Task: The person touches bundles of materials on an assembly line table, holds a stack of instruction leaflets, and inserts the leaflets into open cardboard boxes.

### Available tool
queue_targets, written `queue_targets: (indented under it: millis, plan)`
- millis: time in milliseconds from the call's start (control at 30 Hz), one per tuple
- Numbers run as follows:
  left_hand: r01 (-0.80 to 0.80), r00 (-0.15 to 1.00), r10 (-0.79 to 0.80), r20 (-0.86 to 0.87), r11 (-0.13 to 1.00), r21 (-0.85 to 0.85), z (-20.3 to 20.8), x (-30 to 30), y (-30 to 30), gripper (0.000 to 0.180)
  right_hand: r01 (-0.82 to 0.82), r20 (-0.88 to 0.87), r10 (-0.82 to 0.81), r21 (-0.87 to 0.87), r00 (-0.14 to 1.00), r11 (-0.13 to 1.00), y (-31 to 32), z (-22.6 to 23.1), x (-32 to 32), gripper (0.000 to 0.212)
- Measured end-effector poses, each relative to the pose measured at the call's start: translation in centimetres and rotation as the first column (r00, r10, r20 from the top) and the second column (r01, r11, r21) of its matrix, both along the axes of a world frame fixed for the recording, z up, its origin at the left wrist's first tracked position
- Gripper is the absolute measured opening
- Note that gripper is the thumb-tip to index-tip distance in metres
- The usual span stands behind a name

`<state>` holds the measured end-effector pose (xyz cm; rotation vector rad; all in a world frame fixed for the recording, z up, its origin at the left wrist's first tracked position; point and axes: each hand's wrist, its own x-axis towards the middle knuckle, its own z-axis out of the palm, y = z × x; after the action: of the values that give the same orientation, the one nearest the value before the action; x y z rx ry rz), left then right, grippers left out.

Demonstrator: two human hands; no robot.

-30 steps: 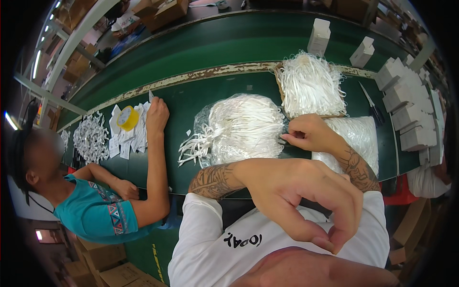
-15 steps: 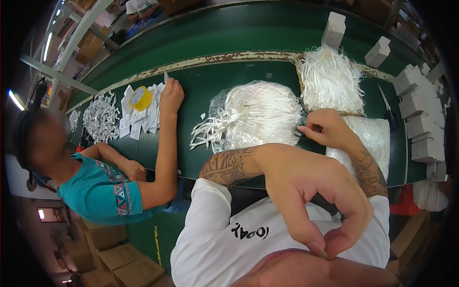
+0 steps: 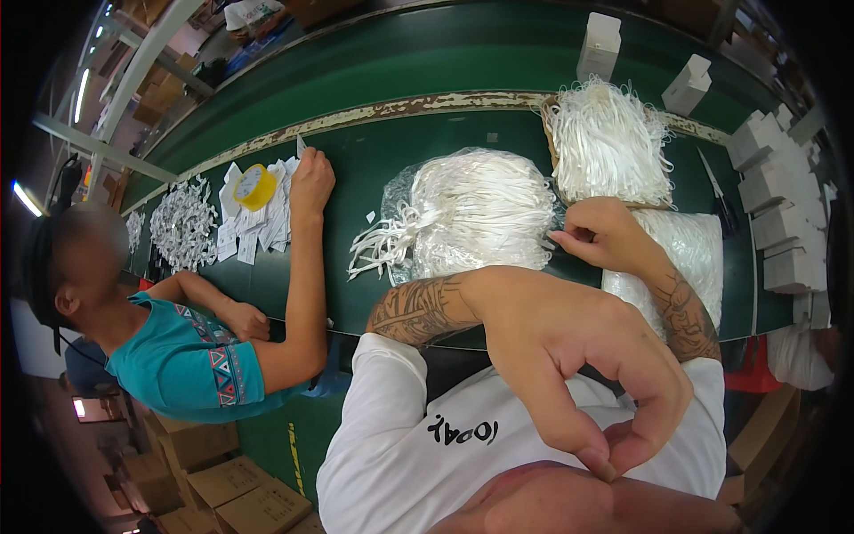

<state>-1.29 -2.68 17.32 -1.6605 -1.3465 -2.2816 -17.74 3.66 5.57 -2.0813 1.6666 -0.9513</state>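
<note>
Green worktable (image 3: 356, 160) bears a plastic bag (image 3: 400, 185) spilling white cords (image 3: 480, 209).

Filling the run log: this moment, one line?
left hand: raised, pinched, nothing visible held | right hand: at edge of bagged white cords | rest: co-worker's hand, yellow tape roll, white boxes

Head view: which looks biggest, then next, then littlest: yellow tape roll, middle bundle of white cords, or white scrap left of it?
1. Middle bundle of white cords
2. Yellow tape roll
3. White scrap
</note>
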Motion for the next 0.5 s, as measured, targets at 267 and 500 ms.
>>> queue_targets:
  millis: [267,500]
  plan:
    - [-0.010,1.000,0.010,0.013,1.000,0.009,-0.19,0.03,0.36,0.010,0.001,0.002,-0.001,0.010,1.000,1.000,-0.07,0.17,0.07,0.030]
    - [-0.028,0.999,0.028,0.021,1.000,-0.014,-0.35,-0.25,0.20,0.010,0.014,0.002,-0.014,0.018,1.000,1.000,0.02,0.16,0.09,0.030]
